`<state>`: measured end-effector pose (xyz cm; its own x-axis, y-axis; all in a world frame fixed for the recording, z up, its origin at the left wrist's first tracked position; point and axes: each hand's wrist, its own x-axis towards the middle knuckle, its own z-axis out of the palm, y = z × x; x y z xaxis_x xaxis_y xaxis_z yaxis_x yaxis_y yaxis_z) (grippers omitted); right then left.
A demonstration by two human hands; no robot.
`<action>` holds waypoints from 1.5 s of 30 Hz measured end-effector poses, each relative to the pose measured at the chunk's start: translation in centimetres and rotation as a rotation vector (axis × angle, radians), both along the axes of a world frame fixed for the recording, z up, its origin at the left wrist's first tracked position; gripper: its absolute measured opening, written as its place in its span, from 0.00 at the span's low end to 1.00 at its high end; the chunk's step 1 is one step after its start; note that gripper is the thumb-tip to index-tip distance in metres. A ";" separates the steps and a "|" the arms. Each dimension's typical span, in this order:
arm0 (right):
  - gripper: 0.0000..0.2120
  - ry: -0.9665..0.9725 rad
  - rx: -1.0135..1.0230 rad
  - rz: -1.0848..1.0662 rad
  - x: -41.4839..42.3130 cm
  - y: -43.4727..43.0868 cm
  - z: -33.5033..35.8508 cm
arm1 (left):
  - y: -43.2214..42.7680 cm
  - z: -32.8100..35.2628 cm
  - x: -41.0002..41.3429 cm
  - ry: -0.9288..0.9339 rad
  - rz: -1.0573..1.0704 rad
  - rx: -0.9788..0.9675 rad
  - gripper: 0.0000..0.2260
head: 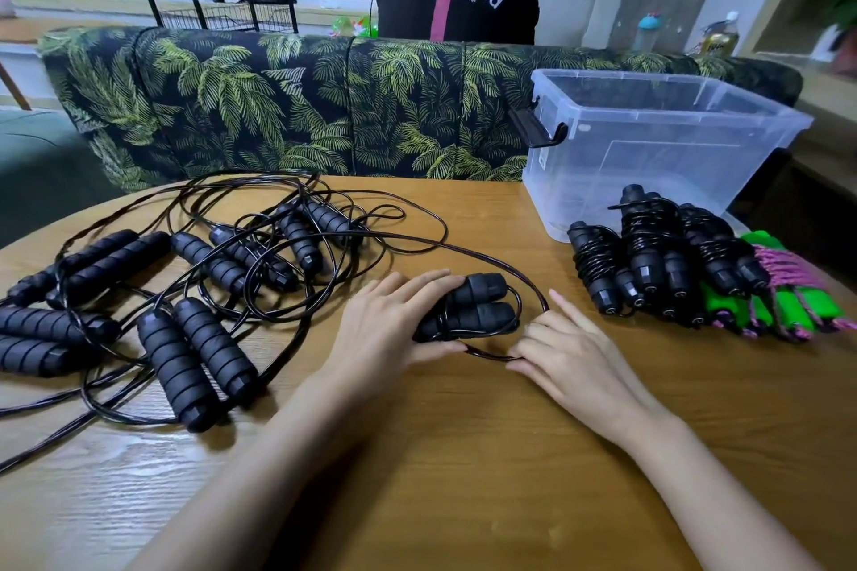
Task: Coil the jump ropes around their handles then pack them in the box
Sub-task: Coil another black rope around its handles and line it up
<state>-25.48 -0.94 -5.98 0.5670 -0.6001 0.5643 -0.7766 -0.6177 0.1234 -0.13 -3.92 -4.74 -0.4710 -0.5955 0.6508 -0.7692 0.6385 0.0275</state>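
I see left hand (pixel 394 329) gripping paired black foam handles (pixel 480 306), right hand (pixel 572 352) pinching thin black cord (pixel 489 356). Coiled bundles (pixel 649 255) unboxed beside clear plastic box (pixel 649 144); tangle (pixel 232 255) uncoiled.

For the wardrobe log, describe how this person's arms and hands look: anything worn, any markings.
The left hand and right hand are bare, with no gloves or rings to be seen. The left forearm and right forearm are bare too: no sleeve, watch or bracelet shows down to the frame's lower edge. No markings or cables are visible on them.
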 end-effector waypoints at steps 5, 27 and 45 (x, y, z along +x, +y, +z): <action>0.16 0.008 -0.024 0.005 -0.7 -0.7 -0.2 | -0.2 0.1 0.5 0.017 -0.026 -0.009 0.32; 0.19 -0.218 0.231 -0.116 -1.2 -1.5 1.7 | 0.9 4.0 5.4 0.264 0.061 0.047 0.32; 0.15 -0.593 0.394 -0.066 8.7 -3.1 10.7 | 2.9 5.2 1.5 -0.197 0.319 0.010 0.55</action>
<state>-16.79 -4.00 4.74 0.1876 -0.8451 0.5006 -0.6812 -0.4791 -0.5535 1.34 -1.02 0.46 -0.3764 -0.7386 0.5593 -0.9205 0.3662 -0.1359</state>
